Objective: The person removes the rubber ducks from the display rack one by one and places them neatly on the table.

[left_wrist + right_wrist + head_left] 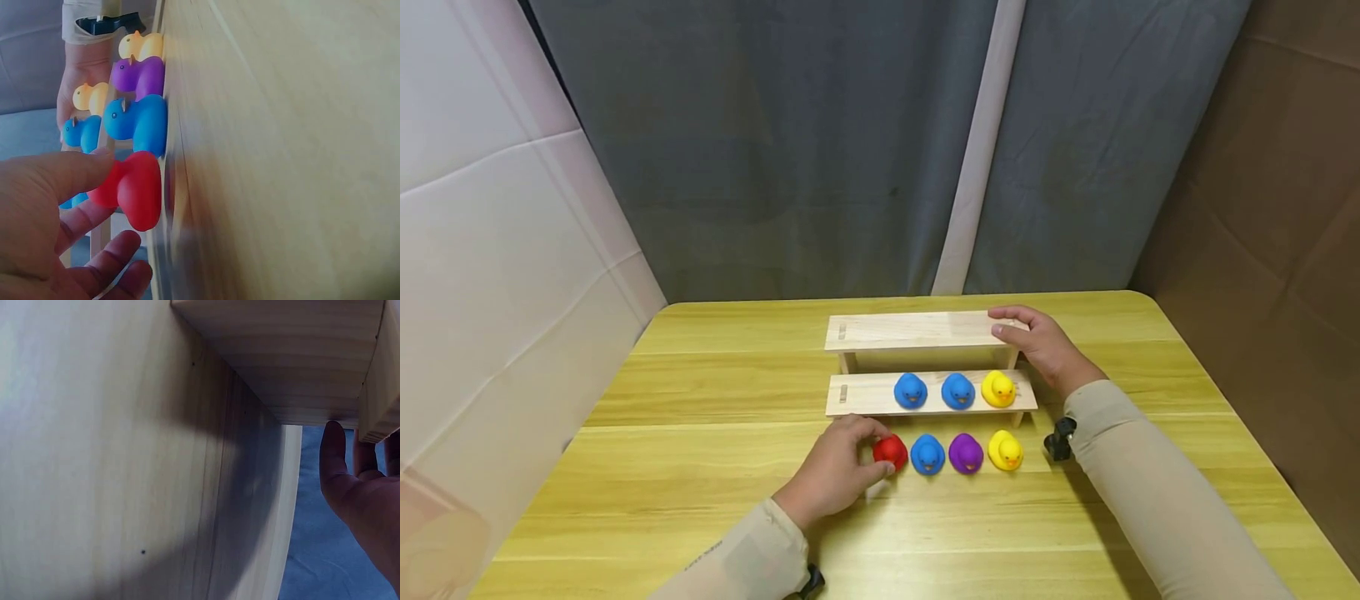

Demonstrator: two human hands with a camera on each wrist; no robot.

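In the head view my left hand (838, 467) is at the left end of the front row, thumb and fingers about a red rubber duck (890, 451). The left wrist view shows the thumb against the duck's head and the index finger on its other side. Beside it stand a blue duck (928, 454), a purple duck (966, 453) and a yellow duck (1005, 450) on the table. My right hand (1048, 346) grips the right end of the upper board of a two-step wooden rack (917, 331), its thumb on the near side.
On the rack's lower board (867, 395) sit two blue ducks, one of them centred (958, 391), and a yellow duck (998, 389) at the right. The table (700, 483) ends at a grey curtain (775, 167). Pale cloth hangs left, brown cloth right.
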